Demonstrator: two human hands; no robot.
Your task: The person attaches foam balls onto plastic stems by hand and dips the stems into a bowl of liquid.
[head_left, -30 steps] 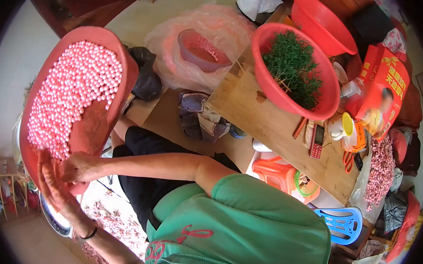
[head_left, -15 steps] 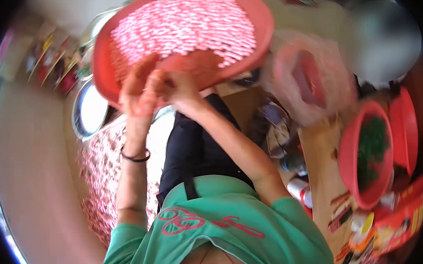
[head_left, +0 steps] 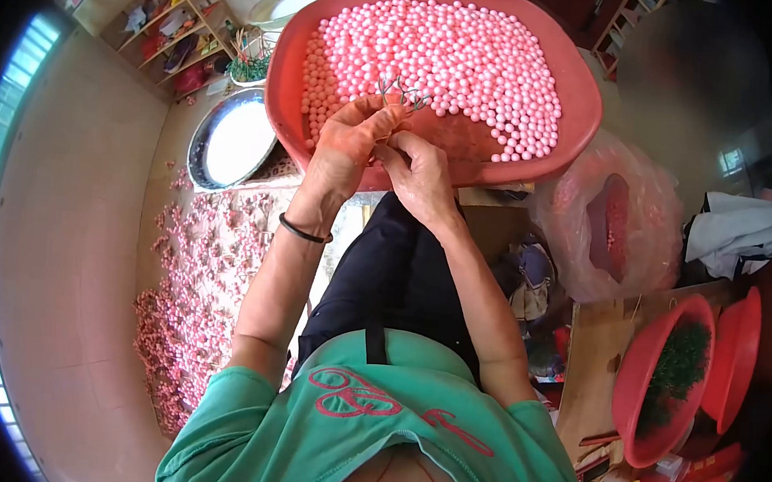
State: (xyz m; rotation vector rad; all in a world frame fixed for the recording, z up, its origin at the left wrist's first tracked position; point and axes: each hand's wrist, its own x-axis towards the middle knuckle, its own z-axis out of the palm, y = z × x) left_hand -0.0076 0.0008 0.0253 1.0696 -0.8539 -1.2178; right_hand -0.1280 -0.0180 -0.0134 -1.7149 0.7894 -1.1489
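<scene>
Both my hands meet at the near rim of a large red basin (head_left: 581, 94). Many pink beads (head_left: 433, 54) fill its far part, while its near middle shows bare bottom. My left hand (head_left: 349, 143), with a dark band at the wrist, is closed in a pinch. Thin dark green wire stems (head_left: 401, 92) stick out past its fingertips over the beads. Just beside it, my right hand (head_left: 423, 174) has thumb and forefinger pressed together, touching or almost touching the left fingers. What lies between those right fingertips is too small to make out.
Pink bead pieces (head_left: 196, 309) cover the floor at left, near a white-filled bowl (head_left: 237, 139). At right stand a plastic bag (head_left: 652, 222) holding pink beads and a red bowl (head_left: 629, 388) with green stems. Shelves (head_left: 174, 25) hold items at the back left.
The camera view has shifted, so the basin and hands sit further right, and the earlier blur is gone. My hands remain together by the basin's near side, with fingers now closed tighter.
</scene>
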